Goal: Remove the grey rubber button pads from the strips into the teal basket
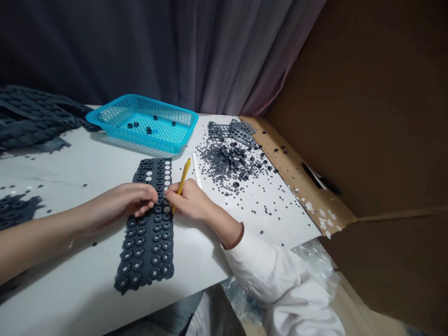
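Observation:
A long dark rubber sheet with rows of round washers lies on the white table; the holes at its far end are punched out. My left hand rests on the sheet's left edge, fingers curled and pressing it down. My right hand is closed round a yellow pen-like tool, whose tip touches the sheet's right side near the middle.
A blue plastic basket with a few dark washers stands behind the sheet. A heap of loose dark rings and scraps lies to the right. More dark sheets are piled at far left. A cardboard wall bounds the right side.

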The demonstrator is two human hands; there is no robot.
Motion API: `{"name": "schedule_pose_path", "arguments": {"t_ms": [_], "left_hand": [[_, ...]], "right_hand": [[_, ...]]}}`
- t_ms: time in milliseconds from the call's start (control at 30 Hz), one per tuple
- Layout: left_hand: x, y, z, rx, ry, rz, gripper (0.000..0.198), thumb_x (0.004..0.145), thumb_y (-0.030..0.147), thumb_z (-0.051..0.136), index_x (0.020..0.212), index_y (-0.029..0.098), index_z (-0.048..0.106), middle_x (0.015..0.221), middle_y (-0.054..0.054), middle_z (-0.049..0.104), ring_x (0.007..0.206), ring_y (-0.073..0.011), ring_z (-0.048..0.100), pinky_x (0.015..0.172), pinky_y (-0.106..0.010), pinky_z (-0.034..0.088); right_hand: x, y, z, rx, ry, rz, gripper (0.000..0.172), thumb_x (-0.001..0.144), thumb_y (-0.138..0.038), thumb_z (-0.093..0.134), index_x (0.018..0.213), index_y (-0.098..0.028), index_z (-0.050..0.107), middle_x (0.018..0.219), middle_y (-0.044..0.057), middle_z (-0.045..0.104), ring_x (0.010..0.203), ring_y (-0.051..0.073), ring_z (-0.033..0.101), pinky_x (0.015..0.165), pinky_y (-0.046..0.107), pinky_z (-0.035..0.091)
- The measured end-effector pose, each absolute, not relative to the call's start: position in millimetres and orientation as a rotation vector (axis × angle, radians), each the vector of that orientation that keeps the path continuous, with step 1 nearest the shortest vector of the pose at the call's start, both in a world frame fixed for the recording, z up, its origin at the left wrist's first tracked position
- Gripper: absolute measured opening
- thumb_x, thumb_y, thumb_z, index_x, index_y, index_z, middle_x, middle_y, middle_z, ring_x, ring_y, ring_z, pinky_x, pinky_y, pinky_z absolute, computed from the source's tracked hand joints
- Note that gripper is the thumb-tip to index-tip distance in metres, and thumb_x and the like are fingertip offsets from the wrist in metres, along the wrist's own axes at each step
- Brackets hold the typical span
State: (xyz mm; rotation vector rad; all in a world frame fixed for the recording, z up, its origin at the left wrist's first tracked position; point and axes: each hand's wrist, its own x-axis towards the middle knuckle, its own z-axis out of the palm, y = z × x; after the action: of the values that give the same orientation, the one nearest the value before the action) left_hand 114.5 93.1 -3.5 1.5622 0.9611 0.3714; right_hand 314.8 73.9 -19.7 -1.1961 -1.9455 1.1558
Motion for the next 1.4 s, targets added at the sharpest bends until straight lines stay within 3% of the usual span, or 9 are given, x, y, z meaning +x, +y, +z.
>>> {"name": "schedule_pose_path", "arguments": {"t_ms": [100,200,333,500,633,867,1067,1400], "left_hand": [[118.0,94.1,-3.7,1.975,0.983,0.248,0.021,0.088,0.031,0.05,0.076,0.018,0.061,0.063,0.001,0.058,0.055,-0.0136,0.052,0.05,-0.025,0.041],[123.9,91.3,-7.4,2.344,0.913,0.226,0.013,0.081,0.027,0.056,0.076,0.019,0.064,0.064,0.0,0.06,0.058,-0.0168,0.056,0.054,-0.028,0.042],[129.1,87.2,-16.8,2.467,0.804,0.294,0.015,0.081,0.023,0.055,0.087,0.018,0.068,0.09,-0.007,0.07,0.084,-0.0221,0.067,0.074,-0.033,0.053],[122.0,89.8,-27.7,2.624,0.679,0.256,0.026,0.085,0.022,0.055,0.106,0.019,0.069,0.109,-0.01,0.069,0.104,-0.026,0.065,0.093,-0.037,0.052],[117.8,88.2,-33.7,2.737,0.586,0.271,0.025,0.09,0.021,0.052,0.108,0.016,0.068,0.113,-0.013,0.068,0.11,-0.0269,0.062,0.099,-0.039,0.05],[122.2,70.8,-31.5,2.828,0.608,0.38,0.027,0.096,0.017,0.042,0.098,0.015,0.068,0.091,-0.009,0.066,0.085,-0.0227,0.062,0.081,-0.035,0.053],[123.4,69.4,-28.9,2.811,0.598,0.387,0.027,0.095,0.013,0.041,0.103,0.015,0.067,0.091,-0.009,0.065,0.086,-0.0233,0.06,0.078,-0.035,0.051],[138.2,79.6,-15.3,2.86,0.614,0.082,0.022,0.083,0.009,0.049,0.09,0.014,0.069,0.083,-0.009,0.065,0.081,-0.0252,0.063,0.072,-0.037,0.053]], "right_hand": [[313.4,72.2,-15.9,-1.223,-2.034,1.058,0.034,0.088,-0.017,0.048,0.054,-0.019,0.044,0.05,-0.005,0.042,0.053,0.01,0.039,0.057,0.023,0.031],[312.4,71.1,-13.8,-1.234,-2.097,1.017,0.03,0.088,-0.017,0.049,0.059,-0.017,0.054,0.056,-0.003,0.051,0.057,0.011,0.044,0.06,0.023,0.033],[313.2,71.7,-13.8,-1.194,-2.1,1.064,0.026,0.089,-0.014,0.049,0.066,-0.016,0.061,0.064,0.0,0.061,0.063,0.012,0.051,0.066,0.022,0.037],[316.7,72.6,-12.3,-1.145,-2.122,1.07,0.029,0.087,-0.016,0.05,0.058,-0.017,0.05,0.055,-0.004,0.049,0.056,0.01,0.043,0.06,0.022,0.034],[321.6,72.7,-8.7,-1.049,-2.13,1.138,0.03,0.086,-0.017,0.049,0.057,-0.018,0.042,0.051,-0.006,0.042,0.053,0.009,0.039,0.056,0.021,0.033],[332.0,73.1,-6.7,-1.057,-2.045,1.487,0.02,0.083,-0.016,0.053,0.062,-0.016,0.053,0.051,-0.004,0.053,0.052,0.01,0.051,0.054,0.019,0.04],[337.6,78.1,-12.8,-1.192,-1.801,1.794,0.005,0.073,-0.01,0.058,0.072,-0.015,0.06,0.055,-0.005,0.056,0.049,0.01,0.057,0.05,0.019,0.049],[337.1,74.3,-5.1,-1.361,-1.649,1.827,0.02,0.072,-0.01,0.064,0.064,-0.018,0.048,0.045,-0.006,0.054,0.044,0.01,0.057,0.044,0.018,0.049]]}}
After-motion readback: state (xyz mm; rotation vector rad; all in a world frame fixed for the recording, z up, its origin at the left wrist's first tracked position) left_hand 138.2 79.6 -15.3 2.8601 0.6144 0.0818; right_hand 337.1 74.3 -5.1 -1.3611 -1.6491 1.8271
